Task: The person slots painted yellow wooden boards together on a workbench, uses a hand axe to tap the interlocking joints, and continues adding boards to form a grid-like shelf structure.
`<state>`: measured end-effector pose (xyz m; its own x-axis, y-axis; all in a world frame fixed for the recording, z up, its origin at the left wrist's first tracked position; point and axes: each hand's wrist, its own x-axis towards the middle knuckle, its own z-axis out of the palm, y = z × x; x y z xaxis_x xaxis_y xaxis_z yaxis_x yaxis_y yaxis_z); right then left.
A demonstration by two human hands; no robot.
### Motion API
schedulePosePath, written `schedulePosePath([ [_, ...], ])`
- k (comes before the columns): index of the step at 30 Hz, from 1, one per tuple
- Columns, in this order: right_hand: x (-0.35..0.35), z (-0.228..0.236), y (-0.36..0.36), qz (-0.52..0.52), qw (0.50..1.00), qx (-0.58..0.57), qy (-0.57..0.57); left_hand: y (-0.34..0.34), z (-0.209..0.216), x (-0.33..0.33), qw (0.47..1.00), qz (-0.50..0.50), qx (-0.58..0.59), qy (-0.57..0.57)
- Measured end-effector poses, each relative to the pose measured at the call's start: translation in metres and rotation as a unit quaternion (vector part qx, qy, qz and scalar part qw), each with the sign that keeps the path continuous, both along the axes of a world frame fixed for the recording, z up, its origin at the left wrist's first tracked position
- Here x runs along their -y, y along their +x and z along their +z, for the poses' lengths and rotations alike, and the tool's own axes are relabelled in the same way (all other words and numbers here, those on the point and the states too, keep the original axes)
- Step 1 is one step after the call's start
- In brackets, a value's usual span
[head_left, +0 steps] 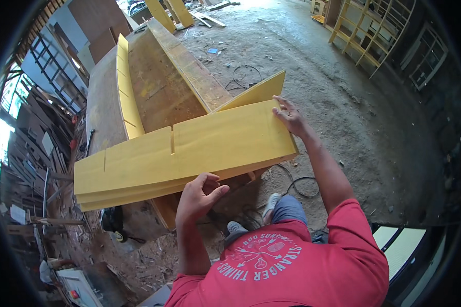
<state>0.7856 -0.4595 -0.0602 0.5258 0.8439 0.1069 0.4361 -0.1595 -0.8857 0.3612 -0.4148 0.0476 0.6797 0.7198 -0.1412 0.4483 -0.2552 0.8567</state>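
Note:
A stack of long yellow boards (220, 137) lies crosswise in front of me, their near edges showing in layers. The top board has two narrow slots cut into its far edge. My right hand (290, 117) grips the board's far right corner, fingers over the end. Close to the front edge of the stack is my left hand (200, 195), its fingers loosely bent and the thumb apart, with nothing held. Whether its fingertips touch the edge I cannot tell. Behind the stack, another yellow board (258, 92) slants up toward the right.
A long notched yellow strip (124, 84) stands on the wooden workbench (156, 97). Cables (305, 187) loop on the dusty floor near my feet. Scrap wood (33, 130) leans at the left, and a yellow lattice frame (371, 30) stands at the far right.

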Motion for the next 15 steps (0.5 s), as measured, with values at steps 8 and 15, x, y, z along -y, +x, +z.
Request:
schedulePosePath([
  [8, -0.026, 0.003, 0.056, 0.169, 0.979, -0.104, 0.035, 0.086, -0.065, 0.040, 0.875, 0.303, -0.051, 0.373],
  [15, -0.041, 0.019, 0.082, 0.268, 0.962, -0.027, 0.036, 0.186, -0.100, 0.027, 0.790, 0.572, 0.109, 0.192],
])
